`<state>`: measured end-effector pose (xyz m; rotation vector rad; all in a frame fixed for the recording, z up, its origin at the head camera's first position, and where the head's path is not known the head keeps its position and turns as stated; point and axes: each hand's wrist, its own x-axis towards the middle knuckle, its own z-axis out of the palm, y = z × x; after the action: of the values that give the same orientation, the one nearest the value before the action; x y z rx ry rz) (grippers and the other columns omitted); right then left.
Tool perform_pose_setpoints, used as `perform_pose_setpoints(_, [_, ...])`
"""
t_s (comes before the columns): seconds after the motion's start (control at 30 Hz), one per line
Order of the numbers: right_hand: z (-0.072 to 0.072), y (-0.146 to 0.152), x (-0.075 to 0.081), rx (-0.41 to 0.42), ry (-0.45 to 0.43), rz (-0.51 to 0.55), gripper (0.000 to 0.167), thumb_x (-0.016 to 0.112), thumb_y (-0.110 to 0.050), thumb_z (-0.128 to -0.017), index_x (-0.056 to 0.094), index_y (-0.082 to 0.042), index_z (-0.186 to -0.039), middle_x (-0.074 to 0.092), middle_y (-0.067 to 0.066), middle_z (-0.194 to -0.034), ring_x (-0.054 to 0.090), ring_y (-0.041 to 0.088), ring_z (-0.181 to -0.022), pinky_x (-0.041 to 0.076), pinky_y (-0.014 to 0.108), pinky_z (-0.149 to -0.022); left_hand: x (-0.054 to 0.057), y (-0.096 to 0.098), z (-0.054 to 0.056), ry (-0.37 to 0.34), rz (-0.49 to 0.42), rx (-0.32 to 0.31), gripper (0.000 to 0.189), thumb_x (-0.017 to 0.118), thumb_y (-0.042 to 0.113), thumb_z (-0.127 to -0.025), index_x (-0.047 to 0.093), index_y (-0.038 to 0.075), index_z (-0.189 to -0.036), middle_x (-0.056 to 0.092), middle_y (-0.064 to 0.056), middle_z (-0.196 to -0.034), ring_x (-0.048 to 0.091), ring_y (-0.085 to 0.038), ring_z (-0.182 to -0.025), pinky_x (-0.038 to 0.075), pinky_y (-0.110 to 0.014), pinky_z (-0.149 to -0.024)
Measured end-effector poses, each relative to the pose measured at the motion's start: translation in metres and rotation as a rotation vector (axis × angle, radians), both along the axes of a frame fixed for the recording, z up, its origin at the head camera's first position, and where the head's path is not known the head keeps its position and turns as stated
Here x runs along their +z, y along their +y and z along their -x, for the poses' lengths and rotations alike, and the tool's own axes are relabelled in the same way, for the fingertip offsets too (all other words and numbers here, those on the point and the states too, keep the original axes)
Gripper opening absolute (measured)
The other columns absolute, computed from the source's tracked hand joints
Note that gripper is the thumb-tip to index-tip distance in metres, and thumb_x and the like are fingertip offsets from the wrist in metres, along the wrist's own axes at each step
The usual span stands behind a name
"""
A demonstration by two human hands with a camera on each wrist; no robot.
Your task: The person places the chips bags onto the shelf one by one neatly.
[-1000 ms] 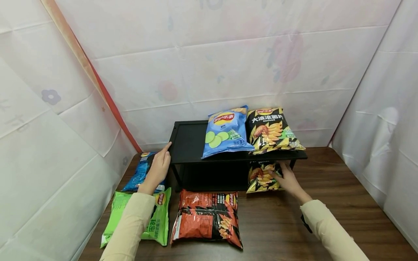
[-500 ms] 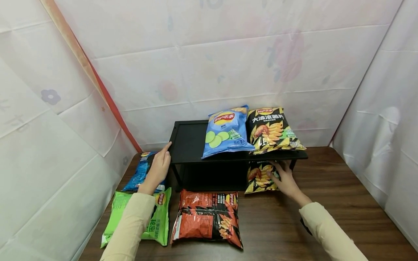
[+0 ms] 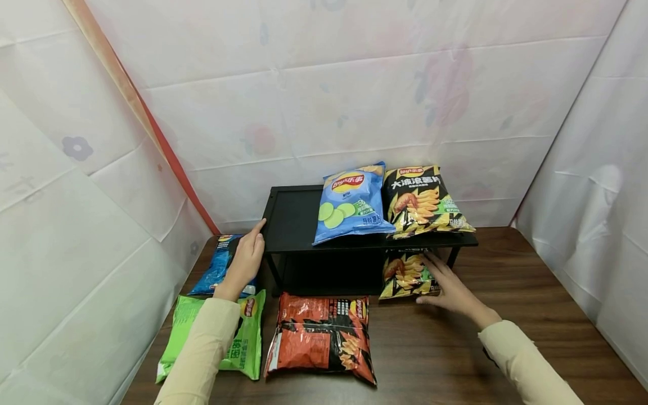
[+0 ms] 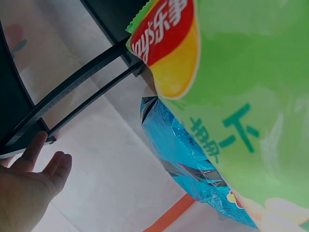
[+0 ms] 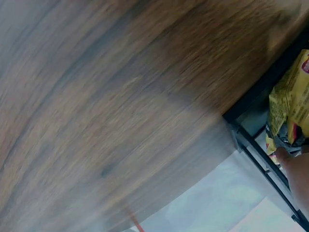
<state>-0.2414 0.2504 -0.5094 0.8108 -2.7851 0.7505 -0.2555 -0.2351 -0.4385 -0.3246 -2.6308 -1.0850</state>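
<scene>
In the head view, a two-level black rack (image 3: 292, 220) stands against the backdrop. My left hand (image 3: 245, 260) rests on the left edge of its top, fingers extended; the left wrist view shows these fingers (image 4: 35, 151) at the frame. On the lower level, at the right, lies a black-and-yellow chip bag (image 3: 405, 277), its upper part hidden under the top. My right hand (image 3: 454, 293) is at this bag's right side, fingers fairly straight against it and thumb apart from it. Above stand a blue chip bag (image 3: 349, 205) and another black-and-yellow chip bag (image 3: 417, 203), side by side.
On the wooden table (image 3: 425, 360), a red-and-black chip bag (image 3: 316, 340) lies before the rack. A green chip bag (image 3: 245, 344) lies front left, partly behind my left sleeve. A darker blue chip bag (image 3: 216, 273) lies beside the rack. A white curtain (image 3: 354, 112) encloses the table.
My right hand has loosened on the lower black-and-yellow bag, its thumb coming away toward me. That bag has shifted slightly left. My left hand has stayed on the rack.
</scene>
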Motion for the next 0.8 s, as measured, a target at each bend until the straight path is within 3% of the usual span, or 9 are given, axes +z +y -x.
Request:
perform_pose_setpoints(0.07, [0.0,0.001,-0.001,0.019,-0.002,-0.045,0.098,0.078,-0.03,-0.07,0.02,-0.005,-0.146,0.014,0.023,-0.15,0.021,0.047,-0.131,0.029,0.063,-0.096,0.0,0.0,0.0,-0.003,-0.001,0.002,0.049,0.02,0.03,-0.101,0.022,0.014,-0.147,0.026,-0.017,-0.148,0.026,-0.037,-0.134,0.023,-0.057,-0.106])
perform_pose_setpoints(0.2, [0.002,0.001,-0.004,0.013,0.05,-0.096,0.091,0.076,-0.016,-0.073,0.022,-0.004,-0.145,0.017,0.024,-0.148,0.025,0.046,-0.13,0.034,0.06,-0.094,0.0,0.0,-0.001,-0.002,-0.003,0.006,0.049,0.02,0.03,-0.101,0.022,0.014,-0.147,0.026,-0.016,-0.148,0.026,-0.037,-0.134,0.023,-0.057,-0.106])
perform_pose_setpoints(0.5, [0.01,-0.008,-0.005,0.002,0.042,-0.101,0.084,0.072,-0.012,-0.077,0.022,-0.003,-0.145,0.018,0.024,-0.148,0.028,0.045,-0.129,0.039,0.057,-0.093,-0.001,0.0,0.0,-0.005,-0.011,0.001,0.049,0.02,0.03,-0.101,0.022,0.014,-0.147,0.027,-0.016,-0.148,0.027,-0.036,-0.134,0.023,-0.057,-0.106])
perform_pose_setpoints(0.8, [0.01,-0.009,-0.008,0.028,0.029,-0.071,0.08,0.073,-0.004,-0.074,0.031,-0.008,-0.143,0.019,0.02,-0.149,0.028,0.043,-0.131,0.044,0.052,-0.088,-0.001,0.001,0.001,0.005,-0.014,0.005,0.049,0.021,0.03,-0.101,0.023,0.014,-0.147,0.027,-0.016,-0.148,0.027,-0.036,-0.134,0.023,-0.057,-0.106])
